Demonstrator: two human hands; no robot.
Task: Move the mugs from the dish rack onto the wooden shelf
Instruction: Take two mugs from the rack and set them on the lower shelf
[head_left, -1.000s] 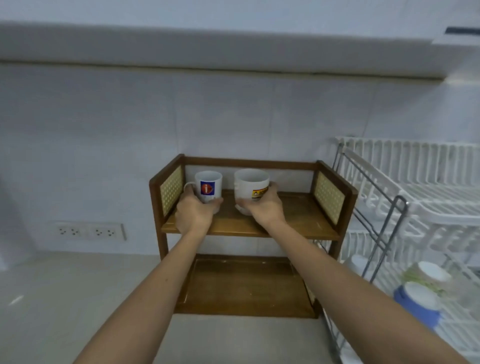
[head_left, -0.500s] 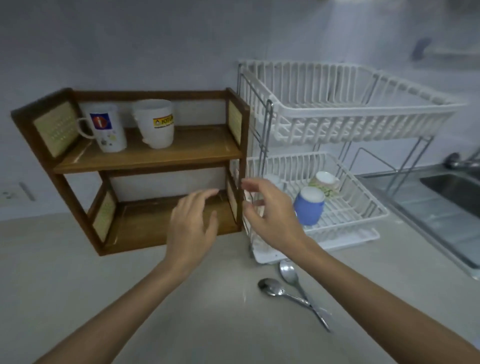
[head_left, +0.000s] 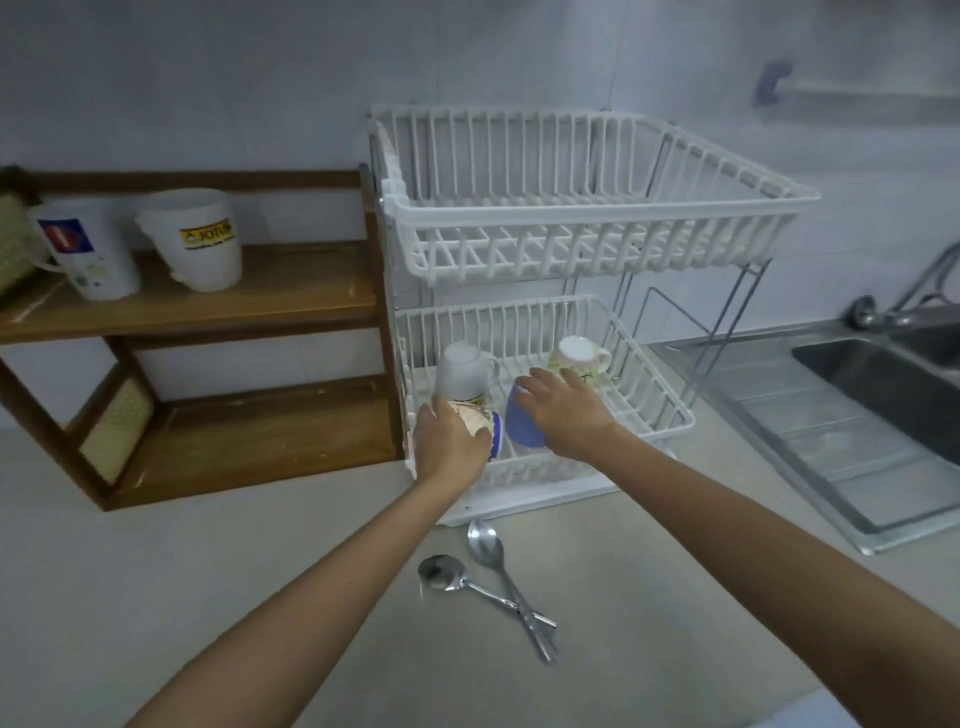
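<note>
Our left hand (head_left: 451, 440) wraps the patterned mug (head_left: 475, 415), our right hand (head_left: 563, 410) closes over the blue mug (head_left: 522, 426) directly beneath its palm, both upended.

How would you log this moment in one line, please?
left hand: on patterned mug | right hand: on blue mug | shelf: two mugs

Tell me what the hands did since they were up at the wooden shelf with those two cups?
Both hands let go of the two white mugs and came down and right into the dish rack's lower tier. The left hand is now on a patterned mug, the right hand on the blue mug. The white mugs stay on the wooden shelf; the spoons have not moved.
</note>
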